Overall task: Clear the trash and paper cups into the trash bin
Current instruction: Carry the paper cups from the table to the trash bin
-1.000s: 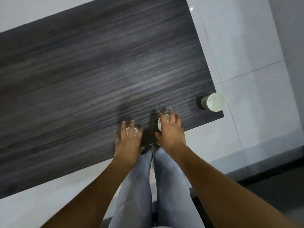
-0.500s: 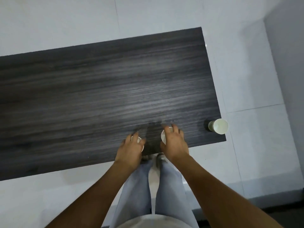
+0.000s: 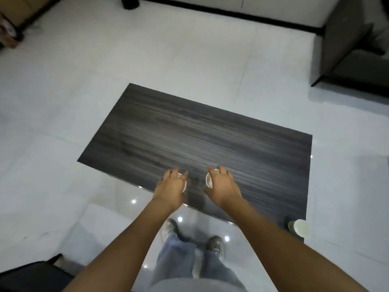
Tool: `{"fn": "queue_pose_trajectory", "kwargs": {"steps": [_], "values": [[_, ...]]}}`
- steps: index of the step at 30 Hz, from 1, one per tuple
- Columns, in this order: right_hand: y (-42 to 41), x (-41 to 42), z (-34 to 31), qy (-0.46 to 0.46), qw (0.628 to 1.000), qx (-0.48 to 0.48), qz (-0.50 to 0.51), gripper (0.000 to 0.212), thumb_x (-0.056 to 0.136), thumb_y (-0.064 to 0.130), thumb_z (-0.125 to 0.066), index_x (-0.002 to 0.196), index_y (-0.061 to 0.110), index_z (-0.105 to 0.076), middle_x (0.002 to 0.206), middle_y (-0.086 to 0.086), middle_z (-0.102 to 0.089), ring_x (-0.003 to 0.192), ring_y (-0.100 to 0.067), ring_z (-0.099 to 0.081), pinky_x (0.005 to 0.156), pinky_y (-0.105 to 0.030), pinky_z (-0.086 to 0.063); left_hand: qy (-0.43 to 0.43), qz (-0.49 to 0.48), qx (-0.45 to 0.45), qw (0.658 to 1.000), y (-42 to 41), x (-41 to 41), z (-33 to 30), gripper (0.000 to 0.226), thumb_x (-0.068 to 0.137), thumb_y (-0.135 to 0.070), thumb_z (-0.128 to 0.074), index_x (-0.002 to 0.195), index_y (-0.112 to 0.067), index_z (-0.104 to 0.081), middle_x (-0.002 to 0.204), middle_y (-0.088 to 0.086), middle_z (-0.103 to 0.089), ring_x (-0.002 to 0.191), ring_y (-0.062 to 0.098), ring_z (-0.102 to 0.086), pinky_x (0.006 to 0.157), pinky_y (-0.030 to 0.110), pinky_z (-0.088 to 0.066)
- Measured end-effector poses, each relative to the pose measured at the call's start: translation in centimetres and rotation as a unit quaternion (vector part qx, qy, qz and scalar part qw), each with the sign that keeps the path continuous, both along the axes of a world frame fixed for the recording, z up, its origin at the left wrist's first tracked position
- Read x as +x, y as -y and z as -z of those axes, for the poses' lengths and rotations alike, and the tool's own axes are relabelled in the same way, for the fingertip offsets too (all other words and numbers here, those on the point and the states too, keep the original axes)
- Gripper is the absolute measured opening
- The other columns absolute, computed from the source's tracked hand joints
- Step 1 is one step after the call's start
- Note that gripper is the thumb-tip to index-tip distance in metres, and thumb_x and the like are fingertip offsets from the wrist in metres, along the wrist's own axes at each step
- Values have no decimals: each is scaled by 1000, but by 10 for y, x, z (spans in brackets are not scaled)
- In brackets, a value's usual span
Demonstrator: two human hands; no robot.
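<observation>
A white paper cup (image 3: 183,182) is gripped from above by the left hand (image 3: 170,188), fingers curled over its rim. A second paper cup (image 3: 209,179) is gripped the same way by the right hand (image 3: 223,185). Both cups are held over the near edge of the dark wood-grain table (image 3: 189,131), close beside each other but apart. A third paper cup (image 3: 299,228) is seen upright at the table's near right corner, well apart from the right hand.
</observation>
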State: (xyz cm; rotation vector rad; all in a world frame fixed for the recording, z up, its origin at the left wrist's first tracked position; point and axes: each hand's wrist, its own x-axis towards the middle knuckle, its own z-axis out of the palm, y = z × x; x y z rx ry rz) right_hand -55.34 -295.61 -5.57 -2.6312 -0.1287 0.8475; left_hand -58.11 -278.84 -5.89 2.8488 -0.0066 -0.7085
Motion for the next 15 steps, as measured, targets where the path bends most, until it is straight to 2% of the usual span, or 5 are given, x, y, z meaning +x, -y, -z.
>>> {"fn": "queue_pose_trajectory", "kwargs": {"steps": [8, 15], "values": [[-147, 10, -41, 38, 992, -8, -121, 74, 90, 28, -62, 151, 26, -21, 150, -7, -25, 134, -32, -29, 100, -46, -44, 28, -116, -16, 993, -138, -29, -38, 66, 89, -24, -62, 147, -22, -29, 151, 7, -28, 139, 28, -25, 109, 39, -37], [-313, 16, -45, 52, 986, -19, -159, 74, 90, 27, -62, 152, 26, -20, 147, -7, -28, 132, -32, -29, 97, -47, -47, 61, -148, -12, 987, -298, -34, -59, 63, 91, -24, -59, 147, -22, -30, 152, 7, -28, 140, 27, -22, 110, 39, -37]]}}
